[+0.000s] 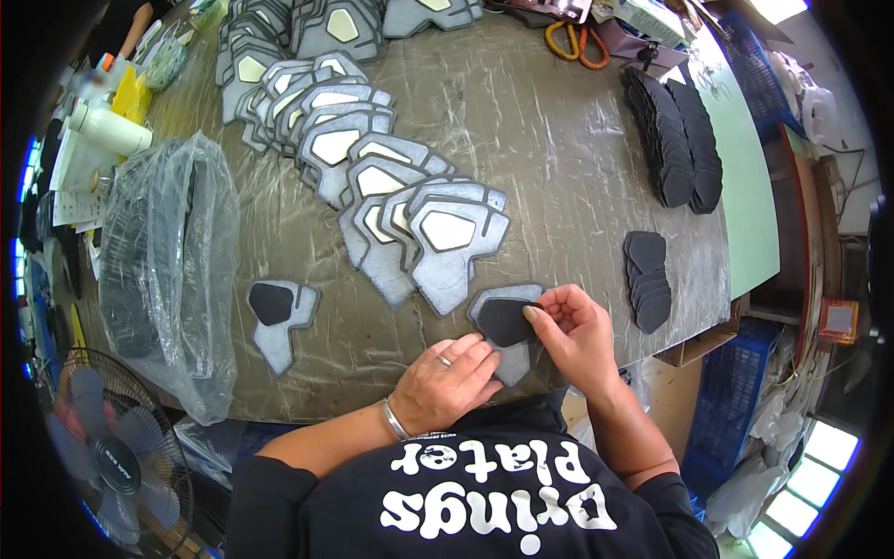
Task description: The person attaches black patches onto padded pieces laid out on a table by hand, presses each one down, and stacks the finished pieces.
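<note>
At the near table edge lies a grey, dark-edged cut panel [514,363], partly hidden under my hands. A black rounded pad [503,322] sits over its upper part. My right hand [579,337] pinches the pad's right edge between thumb and fingers. My left hand [445,380], wearing a ring and a bracelet, has its fingers bent together at the panel's left side, touching it near the pad's lower edge. To the left, a similar grey panel [273,347] bears a black pad [271,303]. Beyond my hands, overlapping grey panels [445,279] with white patches run toward the far left.
Black pads stand in a short row [648,284] and two longer rows [694,140] at the right. Orange-handled scissors [591,48] lie at the back. A clear plastic bag [168,270], a white bottle [112,130] and a fan [116,461] are on the left.
</note>
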The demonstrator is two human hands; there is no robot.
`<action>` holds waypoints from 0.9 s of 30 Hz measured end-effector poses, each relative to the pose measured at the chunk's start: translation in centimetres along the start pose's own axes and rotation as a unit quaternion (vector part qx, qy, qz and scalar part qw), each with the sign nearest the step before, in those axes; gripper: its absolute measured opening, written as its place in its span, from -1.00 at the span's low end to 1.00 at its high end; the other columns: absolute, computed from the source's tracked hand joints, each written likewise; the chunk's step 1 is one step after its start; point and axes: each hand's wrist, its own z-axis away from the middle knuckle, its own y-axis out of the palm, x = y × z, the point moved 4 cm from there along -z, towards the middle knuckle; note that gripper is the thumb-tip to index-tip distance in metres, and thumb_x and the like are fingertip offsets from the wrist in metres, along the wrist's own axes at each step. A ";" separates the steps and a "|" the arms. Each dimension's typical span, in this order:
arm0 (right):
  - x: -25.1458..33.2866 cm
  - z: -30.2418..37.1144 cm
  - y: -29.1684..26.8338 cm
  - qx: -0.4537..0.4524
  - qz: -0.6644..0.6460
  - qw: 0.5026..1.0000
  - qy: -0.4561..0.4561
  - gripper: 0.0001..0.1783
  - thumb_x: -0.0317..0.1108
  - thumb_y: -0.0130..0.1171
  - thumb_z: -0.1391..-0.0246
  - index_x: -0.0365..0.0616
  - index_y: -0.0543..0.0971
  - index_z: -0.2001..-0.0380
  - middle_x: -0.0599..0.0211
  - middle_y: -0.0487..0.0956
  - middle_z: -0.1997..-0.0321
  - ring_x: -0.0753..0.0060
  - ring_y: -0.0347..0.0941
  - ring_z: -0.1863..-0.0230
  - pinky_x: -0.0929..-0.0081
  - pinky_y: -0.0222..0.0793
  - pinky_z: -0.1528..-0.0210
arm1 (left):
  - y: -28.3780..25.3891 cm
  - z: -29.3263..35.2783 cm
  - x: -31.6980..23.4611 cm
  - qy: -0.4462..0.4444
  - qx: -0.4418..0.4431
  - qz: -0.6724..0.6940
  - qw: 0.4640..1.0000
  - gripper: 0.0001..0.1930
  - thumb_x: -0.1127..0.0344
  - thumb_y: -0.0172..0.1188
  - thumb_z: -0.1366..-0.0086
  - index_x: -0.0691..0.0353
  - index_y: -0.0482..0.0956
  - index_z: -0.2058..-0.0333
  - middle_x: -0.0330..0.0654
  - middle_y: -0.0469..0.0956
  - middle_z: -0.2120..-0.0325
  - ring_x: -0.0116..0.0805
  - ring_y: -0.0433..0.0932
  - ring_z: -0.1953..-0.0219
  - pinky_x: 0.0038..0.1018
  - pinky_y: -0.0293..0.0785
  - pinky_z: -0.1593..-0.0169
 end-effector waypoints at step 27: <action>0.8 -0.9 0.2 -0.026 0.108 0.993 -0.029 -0.81 -0.45 0.41 -0.01 -0.30 0.58 0.39 0.39 0.59 0.53 0.68 0.44 0.52 0.66 0.42 0.41 | 0.6 -0.2 0.3 -0.053 0.042 -0.122 0.990 -0.34 0.00 0.31 -0.09 0.25 0.51 -0.13 -0.14 0.42 -0.19 -0.29 0.32 -0.02 -0.40 0.26 -0.02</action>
